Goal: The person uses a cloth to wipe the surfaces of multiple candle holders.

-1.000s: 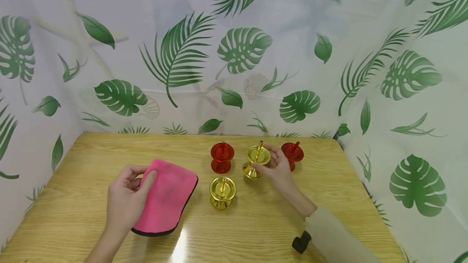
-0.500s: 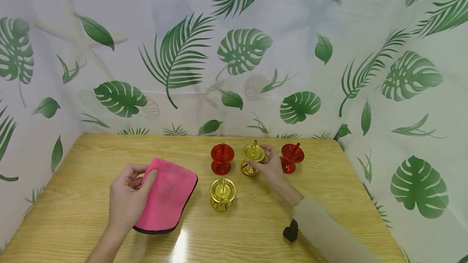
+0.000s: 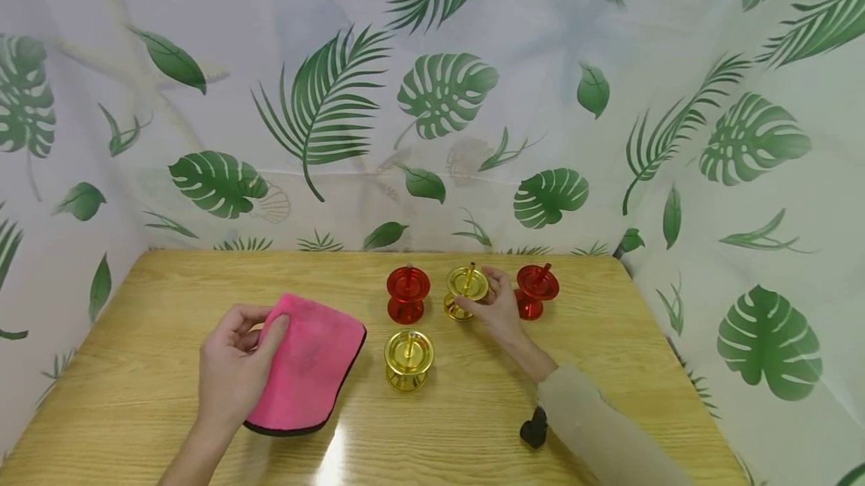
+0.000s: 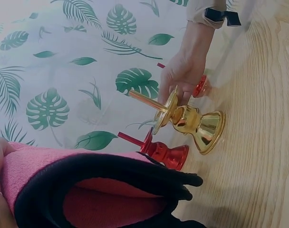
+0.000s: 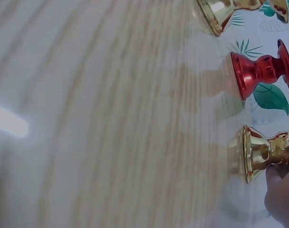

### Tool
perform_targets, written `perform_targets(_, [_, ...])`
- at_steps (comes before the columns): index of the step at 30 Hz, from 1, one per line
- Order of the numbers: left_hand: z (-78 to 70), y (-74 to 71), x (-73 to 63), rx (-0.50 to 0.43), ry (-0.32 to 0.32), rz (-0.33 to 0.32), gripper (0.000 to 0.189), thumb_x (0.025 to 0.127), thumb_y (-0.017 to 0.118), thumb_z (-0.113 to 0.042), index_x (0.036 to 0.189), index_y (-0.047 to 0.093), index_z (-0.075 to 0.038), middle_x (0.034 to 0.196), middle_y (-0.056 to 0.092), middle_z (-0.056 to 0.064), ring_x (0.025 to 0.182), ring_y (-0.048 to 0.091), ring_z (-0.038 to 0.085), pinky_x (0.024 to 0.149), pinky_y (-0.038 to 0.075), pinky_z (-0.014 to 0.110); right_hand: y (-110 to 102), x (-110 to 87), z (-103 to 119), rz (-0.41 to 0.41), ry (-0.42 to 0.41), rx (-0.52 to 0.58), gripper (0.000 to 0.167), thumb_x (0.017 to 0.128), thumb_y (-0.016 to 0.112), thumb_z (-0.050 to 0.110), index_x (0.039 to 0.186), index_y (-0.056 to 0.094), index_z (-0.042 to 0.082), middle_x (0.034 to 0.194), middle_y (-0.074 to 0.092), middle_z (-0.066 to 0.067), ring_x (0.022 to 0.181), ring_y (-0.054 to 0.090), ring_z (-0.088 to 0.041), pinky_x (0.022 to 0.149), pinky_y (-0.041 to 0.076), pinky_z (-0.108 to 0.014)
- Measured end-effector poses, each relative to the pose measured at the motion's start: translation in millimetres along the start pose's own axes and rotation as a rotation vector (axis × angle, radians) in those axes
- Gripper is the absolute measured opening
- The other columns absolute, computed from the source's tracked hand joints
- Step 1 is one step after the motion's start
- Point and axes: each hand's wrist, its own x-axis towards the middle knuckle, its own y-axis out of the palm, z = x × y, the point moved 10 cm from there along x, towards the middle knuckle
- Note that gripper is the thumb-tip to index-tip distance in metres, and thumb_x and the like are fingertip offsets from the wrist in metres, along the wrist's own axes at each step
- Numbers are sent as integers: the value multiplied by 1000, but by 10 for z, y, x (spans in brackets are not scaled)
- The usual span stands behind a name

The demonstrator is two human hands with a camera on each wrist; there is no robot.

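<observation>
My left hand (image 3: 236, 366) pinches a folded pink cloth (image 3: 307, 366) with black edging between thumb and fingers. At the back of the table, my right hand (image 3: 498, 309) grips a gold candle holder (image 3: 458, 307), thumb on its near side and fingers behind. A thin stem rises from its dish. The right wrist view shows this holder's round base (image 5: 249, 154) at the tabletop, with fingertips at its waist. A second gold candle holder (image 3: 408, 377) stands nearer, just right of the cloth. Two red candle holders, one left (image 3: 405, 309) and one right (image 3: 531, 306), flank the gripped one.
The wood-grain table (image 3: 169, 306) meets a white leaf-patterned curtain (image 3: 365, 208) at its back and sides. A small black device (image 3: 534, 430) hangs under the right cuff. Light glares off the table's front (image 3: 331, 456).
My right hand has shifted the gold candle holder slightly left and back, and more of the right-hand red one now shows. The left hand and cloth have stayed nearly still.
</observation>
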Motion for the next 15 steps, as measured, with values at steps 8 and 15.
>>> perform_targets(8, [5,7,-22,-1,-8,21,12,97,76,-9,106,74,-2,84,68,-27,66,69,-2,53,54,16,-213,-298,147,-36,-14,31,78,92,71,-11,156,29,-1,156,46,-26,144,50,-35,118,49,-27])
perform_targets(15, [4,-7,-40,-1,-7,24,12,97,76,-7,107,73,-2,84,68,-27,67,68,-2,54,54,16,-504,-593,314,-92,-153,1,67,90,73,-13,148,41,-3,134,60,10,126,60,1,113,51,-21])
